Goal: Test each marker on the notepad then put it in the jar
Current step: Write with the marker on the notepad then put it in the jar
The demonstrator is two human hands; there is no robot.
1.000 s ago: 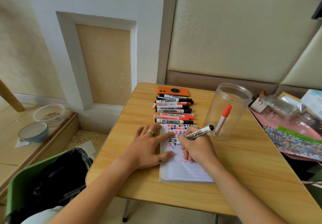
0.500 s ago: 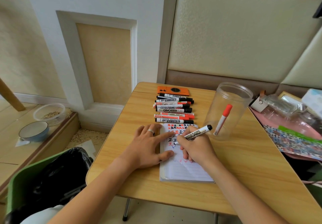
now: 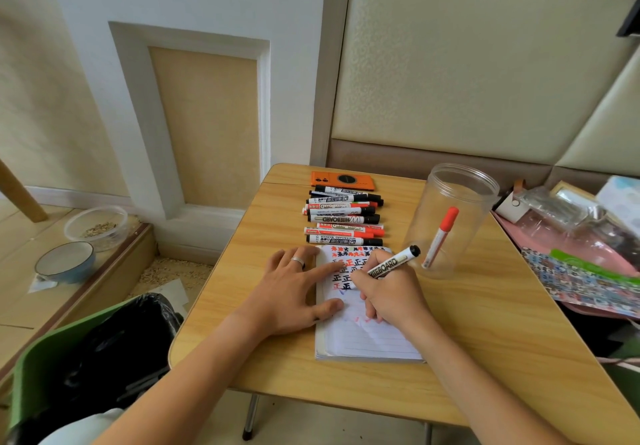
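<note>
A lined notepad (image 3: 367,337) lies on the wooden table (image 3: 485,334), its upper part covered in red and black marks. My left hand (image 3: 294,289) lies flat with spread fingers on the pad's left edge. My right hand (image 3: 388,292) grips a black-ended whiteboard marker (image 3: 394,266), tip down on the page. Beyond the pad, several red and black markers (image 3: 343,214) lie in a row. To the right stands a clear plastic jar (image 3: 450,216) with one red-capped marker (image 3: 440,237) leaning inside.
An orange phone (image 3: 343,180) lies behind the marker row. Bags and packets (image 3: 581,237) crowd the table's right edge. A green bin with a black liner (image 3: 93,358) stands at the left, with bowls (image 3: 65,261) on the floor step beyond.
My right hand with the black marker has shifted slightly left and down across the page. My left hand has stayed flat on the pad.
</note>
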